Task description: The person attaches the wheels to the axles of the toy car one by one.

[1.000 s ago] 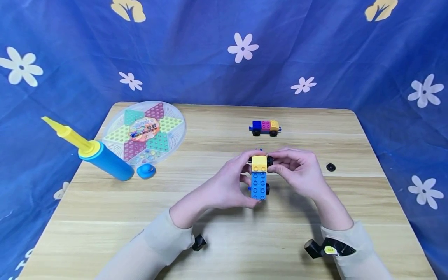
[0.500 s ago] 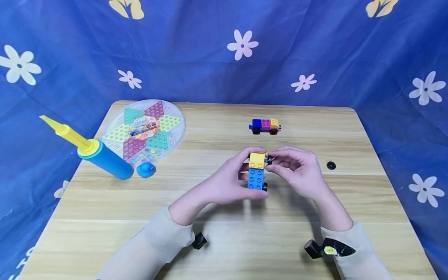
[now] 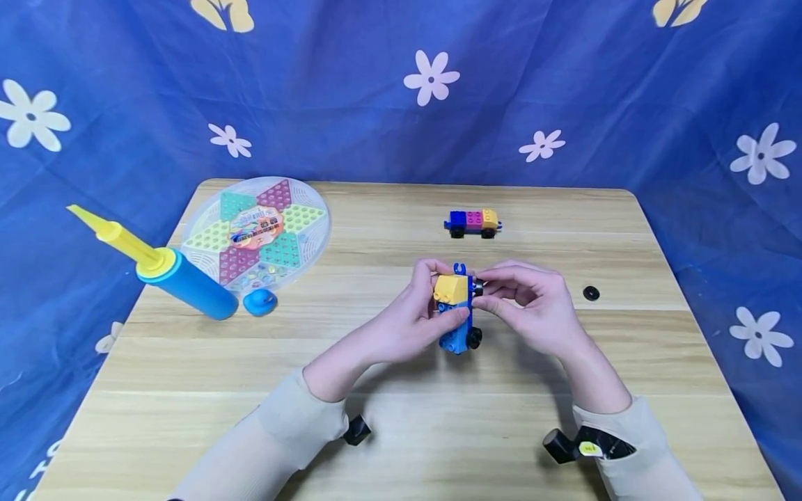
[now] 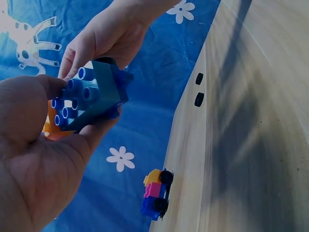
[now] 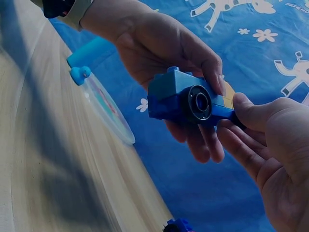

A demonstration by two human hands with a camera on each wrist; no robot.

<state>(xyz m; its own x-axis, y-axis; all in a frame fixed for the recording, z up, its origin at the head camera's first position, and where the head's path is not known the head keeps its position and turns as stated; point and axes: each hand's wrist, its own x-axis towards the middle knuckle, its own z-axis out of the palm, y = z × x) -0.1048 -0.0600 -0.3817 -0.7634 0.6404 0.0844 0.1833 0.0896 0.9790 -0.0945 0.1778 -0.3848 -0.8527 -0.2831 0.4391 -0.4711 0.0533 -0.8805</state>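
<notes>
My left hand (image 3: 404,323) holds a toy brick car (image 3: 452,341), with fingers and thumb around its sides. It has a blue base, a light blue studded brick and a yellow brick (image 3: 451,287) at the far end. A black wheel (image 5: 197,105) sits on its near right side, plain in the right wrist view. At the far right side my right hand (image 3: 532,306) pinches another black wheel (image 3: 479,287) between thumb and fingers, against the car; fingertips hide most of it. Both hands are above the wooden table.
Behind the hands stands a second toy car (image 3: 474,223), dark blue, pink and yellow. A loose black wheel (image 3: 591,293) lies right; the left wrist view shows two wheels (image 4: 199,99). At left are a blue-yellow hand pump (image 3: 194,285), a blue object (image 3: 260,302) and a round game board (image 3: 313,236).
My left hand has tilted the car to the left, so its right side and near wheel now face up more, and the left thumb lies across it. The right hand keeps pinching the wheel.
</notes>
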